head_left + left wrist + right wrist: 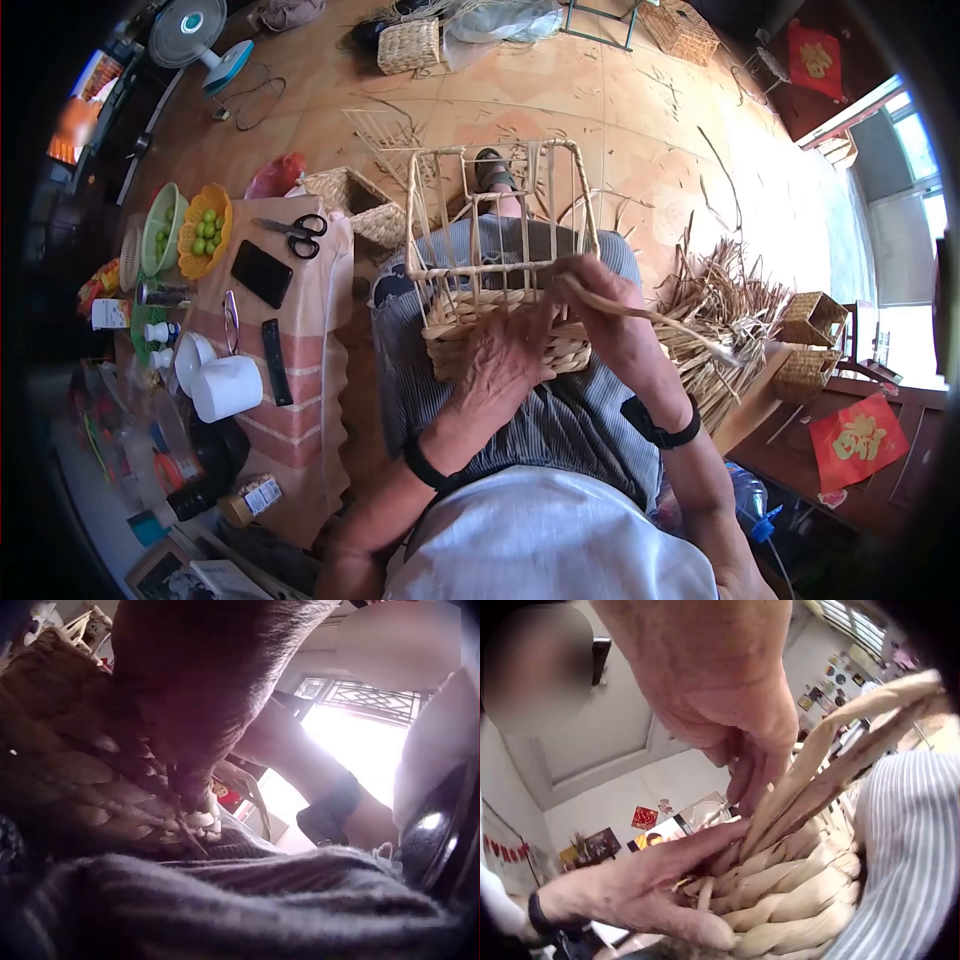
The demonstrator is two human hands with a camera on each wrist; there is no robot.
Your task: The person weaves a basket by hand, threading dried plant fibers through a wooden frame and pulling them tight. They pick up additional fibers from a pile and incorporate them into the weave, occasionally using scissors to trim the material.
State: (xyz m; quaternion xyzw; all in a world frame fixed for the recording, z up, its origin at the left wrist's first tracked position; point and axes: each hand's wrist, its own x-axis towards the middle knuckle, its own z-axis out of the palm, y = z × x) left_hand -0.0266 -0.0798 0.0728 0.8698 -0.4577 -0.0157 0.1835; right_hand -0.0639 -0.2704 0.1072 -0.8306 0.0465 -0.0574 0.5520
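Observation:
A half-woven straw basket (447, 330) with a tall open frame of upright stakes rests on the person's lap. The left hand (498, 352) grips its woven wall near the front. In the right wrist view, that hand's thumb lies on the outside of the braided rows (802, 904), fingers over the upper edge. Right beside it, the right hand (612, 310) bends its fingers down at the weave's edge and pinches a long flat straw strand (665, 318). The strand's free length trails right. In the left wrist view, the dark woven wall (75, 765) fills the left side.
A cloth-covered table (300, 340) stands left, with scissors (300, 235), a phone (262, 273), a white mug (227, 388) and a bowl of green fruit (205, 235). Loose straw (725, 320) is heaped right. Small baskets (812, 320) stand beyond it, and scraps litter the floor.

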